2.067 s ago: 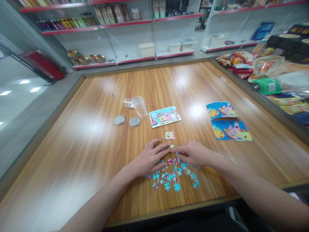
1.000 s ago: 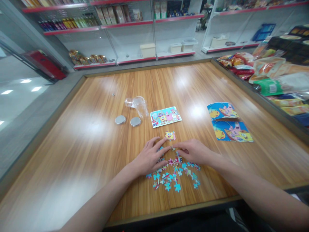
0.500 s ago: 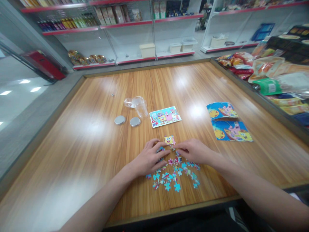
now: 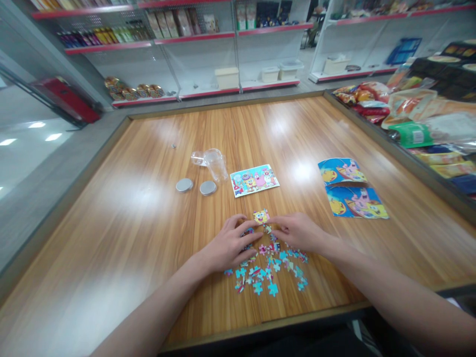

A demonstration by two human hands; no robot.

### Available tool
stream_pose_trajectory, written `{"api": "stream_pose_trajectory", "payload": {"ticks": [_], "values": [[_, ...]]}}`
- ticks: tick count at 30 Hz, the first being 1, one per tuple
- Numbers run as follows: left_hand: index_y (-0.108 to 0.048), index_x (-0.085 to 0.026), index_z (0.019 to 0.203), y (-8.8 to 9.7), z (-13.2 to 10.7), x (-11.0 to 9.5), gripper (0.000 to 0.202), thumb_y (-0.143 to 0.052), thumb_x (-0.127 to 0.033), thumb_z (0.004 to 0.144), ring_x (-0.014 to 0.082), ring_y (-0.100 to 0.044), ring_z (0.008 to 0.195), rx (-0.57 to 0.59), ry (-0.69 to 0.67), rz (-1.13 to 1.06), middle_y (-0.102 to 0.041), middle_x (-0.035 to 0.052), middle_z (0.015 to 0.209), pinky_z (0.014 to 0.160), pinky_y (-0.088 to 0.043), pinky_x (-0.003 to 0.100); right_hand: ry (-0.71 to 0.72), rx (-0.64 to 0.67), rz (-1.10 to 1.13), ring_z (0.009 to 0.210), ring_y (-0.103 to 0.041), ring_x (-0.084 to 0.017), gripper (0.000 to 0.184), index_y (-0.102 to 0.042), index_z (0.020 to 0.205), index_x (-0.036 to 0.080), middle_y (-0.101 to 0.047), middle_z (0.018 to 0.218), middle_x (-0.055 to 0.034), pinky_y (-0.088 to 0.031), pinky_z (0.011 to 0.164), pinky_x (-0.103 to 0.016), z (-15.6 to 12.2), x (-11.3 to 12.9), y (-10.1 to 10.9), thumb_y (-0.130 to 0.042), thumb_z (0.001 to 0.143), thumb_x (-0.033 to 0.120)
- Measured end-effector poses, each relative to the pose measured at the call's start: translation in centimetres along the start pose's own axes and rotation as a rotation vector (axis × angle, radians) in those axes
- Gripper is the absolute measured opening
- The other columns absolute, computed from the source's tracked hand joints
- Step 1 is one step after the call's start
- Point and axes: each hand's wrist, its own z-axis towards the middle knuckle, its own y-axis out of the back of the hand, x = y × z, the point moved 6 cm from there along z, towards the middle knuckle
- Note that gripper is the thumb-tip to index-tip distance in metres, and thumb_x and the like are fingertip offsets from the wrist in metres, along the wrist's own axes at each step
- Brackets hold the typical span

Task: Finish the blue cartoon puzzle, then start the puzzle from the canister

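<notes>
On the wooden table (image 4: 148,198) my left hand (image 4: 230,244) lies flat with its fingers spread over the top left of a pile of loose puzzle pieces (image 4: 269,272). My right hand (image 4: 299,232) rests at the pile's top right, with its fingertips pinched on a small puzzle piece (image 4: 267,229). That piece is just below a small joined yellow cluster (image 4: 261,216). The cluster lies between the fingertips of both hands. A printed cartoon picture (image 4: 255,180) lies beyond it.
Two blue cartoon sheets (image 4: 351,191) lie to the right. A clear plastic cup (image 4: 214,162) lies on its side at centre left, with two round metal lids (image 4: 196,186) beside it. Snack packets (image 4: 409,119) crowd the right edge. Shop shelves (image 4: 193,54) stand behind.
The yellow cluster has slid a little toward me and now sits between my fingertips. Both hands have edged up toward it. The pile and the pictures have stayed put.
</notes>
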Motion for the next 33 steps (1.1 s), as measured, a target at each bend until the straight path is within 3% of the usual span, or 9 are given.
{"api": "stream_pose_trajectory", "payload": {"ticks": [17,33], "values": [[-0.056,-0.025,0.141,-0.03,-0.03,-0.14,0.044,-0.056,-0.04,0.099,0.035,-0.035,0.133,0.015,-0.013,-0.014,-0.048,0.0072,0.151,0.112,-0.038,0.06,-0.103,0.048,0.059,0.059,-0.056,-0.013,0.021,-0.071,0.109,0.023,-0.067,0.068,0.0014,-0.032,0.058,-0.024,0.14,-0.62,-0.13,-0.066,0.092,0.035],[-0.056,-0.026,0.14,0.05,-0.1,-0.33,0.044,-0.057,-0.039,0.098,0.0344,-0.037,0.134,-0.004,-0.036,-0.029,-0.05,0.008,0.15,0.112,-0.037,0.061,-0.112,0.097,0.055,0.072,-0.065,-0.016,0.011,-0.069,0.1,0.023,-0.074,0.083,-0.0006,-0.038,0.065,-0.025,0.24,-0.48,-0.19,-0.06,0.096,0.029]]}}
